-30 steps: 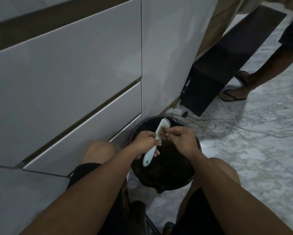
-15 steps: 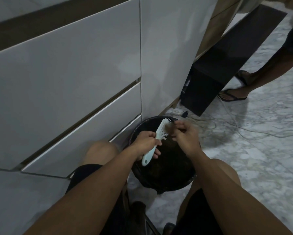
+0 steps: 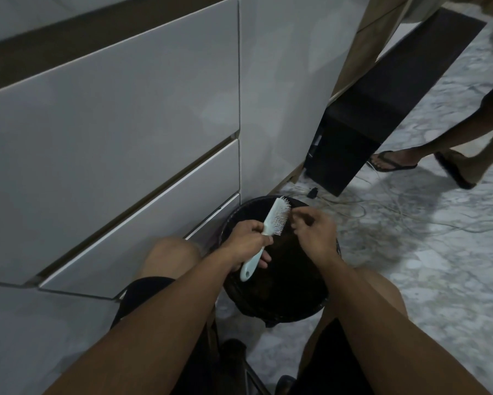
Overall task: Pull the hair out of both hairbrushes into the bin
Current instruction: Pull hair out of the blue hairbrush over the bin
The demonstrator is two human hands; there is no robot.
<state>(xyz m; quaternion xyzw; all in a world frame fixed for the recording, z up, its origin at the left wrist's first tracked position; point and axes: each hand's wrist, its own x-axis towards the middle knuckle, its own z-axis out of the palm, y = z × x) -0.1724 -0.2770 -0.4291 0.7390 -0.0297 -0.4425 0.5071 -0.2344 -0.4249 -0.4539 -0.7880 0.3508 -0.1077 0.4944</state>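
The left hand (image 3: 246, 240) grips the handle of a pale hairbrush (image 3: 265, 232) above the black bin (image 3: 282, 303); its long axis runs diagonally, head toward the bin's far rim, bristles facing right. The right hand (image 3: 315, 233), fingers curled and pinched, is just beside the bristles; whether it holds hair, I cannot tell.

I sit facing white glossy drawer fronts (image 3: 111, 132). A marble-patterned floor (image 3: 439, 266) extends to my right, with cables (image 3: 382, 215) beside a dark panel (image 3: 382, 109).
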